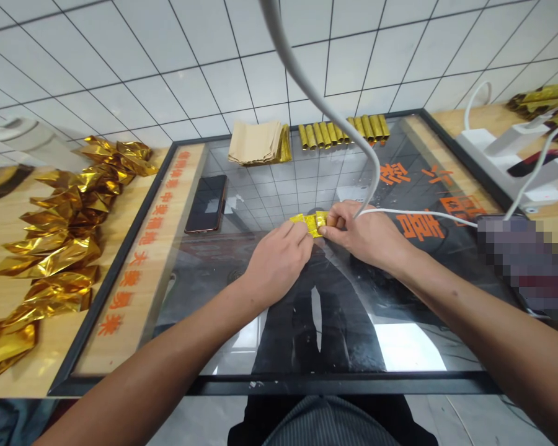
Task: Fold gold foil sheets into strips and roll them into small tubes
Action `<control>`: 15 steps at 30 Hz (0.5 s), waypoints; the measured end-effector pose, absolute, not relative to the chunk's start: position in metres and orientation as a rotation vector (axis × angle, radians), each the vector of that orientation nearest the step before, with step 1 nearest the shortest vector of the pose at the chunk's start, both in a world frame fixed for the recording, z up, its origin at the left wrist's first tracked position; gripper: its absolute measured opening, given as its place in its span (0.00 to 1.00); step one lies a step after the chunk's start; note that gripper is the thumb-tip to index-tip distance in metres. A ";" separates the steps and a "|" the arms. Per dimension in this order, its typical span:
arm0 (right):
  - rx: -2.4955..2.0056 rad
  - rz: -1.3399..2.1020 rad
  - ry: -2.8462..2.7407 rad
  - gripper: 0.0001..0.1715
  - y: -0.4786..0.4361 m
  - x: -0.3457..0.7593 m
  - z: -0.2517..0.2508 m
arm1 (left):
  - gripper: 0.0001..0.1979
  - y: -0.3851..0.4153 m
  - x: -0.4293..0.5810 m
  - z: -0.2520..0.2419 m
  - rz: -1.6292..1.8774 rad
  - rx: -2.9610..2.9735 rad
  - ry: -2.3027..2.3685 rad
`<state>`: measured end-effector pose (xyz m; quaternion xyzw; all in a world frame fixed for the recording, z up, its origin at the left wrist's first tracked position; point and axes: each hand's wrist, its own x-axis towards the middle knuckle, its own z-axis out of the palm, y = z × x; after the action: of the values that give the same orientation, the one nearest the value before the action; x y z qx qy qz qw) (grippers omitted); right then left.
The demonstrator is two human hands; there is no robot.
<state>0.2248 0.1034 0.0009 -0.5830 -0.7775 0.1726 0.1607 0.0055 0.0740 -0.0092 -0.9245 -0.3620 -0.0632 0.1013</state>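
A small strip of gold foil paper (312, 224) lies between my two hands, low over the dark glass tabletop (242, 260). My left hand (281, 257) is closed on its left end, the knuckles covering part of it. At the other end, the thumb and forefinger of my right hand (360, 232) pinch a folded or rolled edge of the foil. Behind the hands, a row of gold paper rolls (344, 132) sits near the wall. Left of the rolls is a stack of brown paper sheets (255, 142) with gold paper beside it.
A phone (207, 204) lies on the glass at left. Folded gold foil pieces (65, 229) line the wooden table's left side. A white cable (325, 105) hangs across the view. At right are a power strip (511, 164), more gold rolls (544, 102) and a blurred-out device (530, 266).
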 end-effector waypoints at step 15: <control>-1.516 0.548 -2.169 0.09 0.104 0.228 -0.005 | 0.21 0.071 0.006 -0.006 -0.093 -2.787 -1.093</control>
<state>0.2284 0.1042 -0.0052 -0.5475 -0.7833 0.1981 0.2177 0.0060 0.0707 -0.0064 -0.9280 -0.3640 -0.0310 0.0730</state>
